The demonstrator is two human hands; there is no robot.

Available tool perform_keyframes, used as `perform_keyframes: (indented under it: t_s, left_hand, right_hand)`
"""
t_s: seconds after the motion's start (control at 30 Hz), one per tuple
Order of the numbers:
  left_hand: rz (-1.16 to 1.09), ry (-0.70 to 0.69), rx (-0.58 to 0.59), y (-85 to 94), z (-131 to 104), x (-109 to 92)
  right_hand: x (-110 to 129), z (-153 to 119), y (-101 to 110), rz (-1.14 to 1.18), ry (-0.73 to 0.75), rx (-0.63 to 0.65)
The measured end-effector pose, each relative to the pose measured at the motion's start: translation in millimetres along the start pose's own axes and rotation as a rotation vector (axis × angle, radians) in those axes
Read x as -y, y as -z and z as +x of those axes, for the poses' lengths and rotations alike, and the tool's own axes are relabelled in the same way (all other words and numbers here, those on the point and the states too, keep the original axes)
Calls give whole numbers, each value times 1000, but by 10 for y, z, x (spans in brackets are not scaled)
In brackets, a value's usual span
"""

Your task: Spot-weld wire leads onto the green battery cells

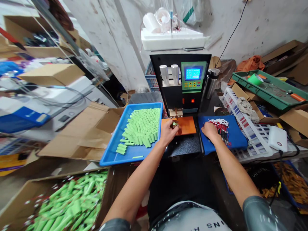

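My left hand (168,131) is closed around a green cylindrical battery cell (175,124), whose end faces up toward the electrodes of a black spot welder (168,96). Under the hand lies an orange plate (189,125). Over a blue cloth (237,138), my right hand (209,131) has its fingers pinched together at the left edge of a bundle of red and black wires (222,128) with white ends. What sits between those fingers is too small to make out. Left of the welder, a blue tray (109,152) holds many green cells, mostly standing in rows.
A cardboard box (18,195) of green cells with wires stands at lower left. To the right are a white plastic rack (258,141), a white power bank (277,138) and a green tray (271,93). A steel flask (211,83) stands beside the welder.
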State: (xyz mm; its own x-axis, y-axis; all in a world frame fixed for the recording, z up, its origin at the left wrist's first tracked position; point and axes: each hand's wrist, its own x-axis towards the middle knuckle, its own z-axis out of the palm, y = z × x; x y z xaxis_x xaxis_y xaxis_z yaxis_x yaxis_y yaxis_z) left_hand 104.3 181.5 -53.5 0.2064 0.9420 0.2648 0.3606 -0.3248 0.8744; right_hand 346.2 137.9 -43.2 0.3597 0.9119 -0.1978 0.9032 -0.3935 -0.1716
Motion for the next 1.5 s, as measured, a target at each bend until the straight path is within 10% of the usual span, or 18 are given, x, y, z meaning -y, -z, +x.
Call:
perform_keyframes:
  t_s: [0.4,1.5]
  left_hand:
    - [585,-58,167,6,62,-129]
    - [291,-13,81,-19,63,-31]
  right_hand:
    - [-24,-33,-9,23,12,5]
    - [-87,-293,257,36,22,-162]
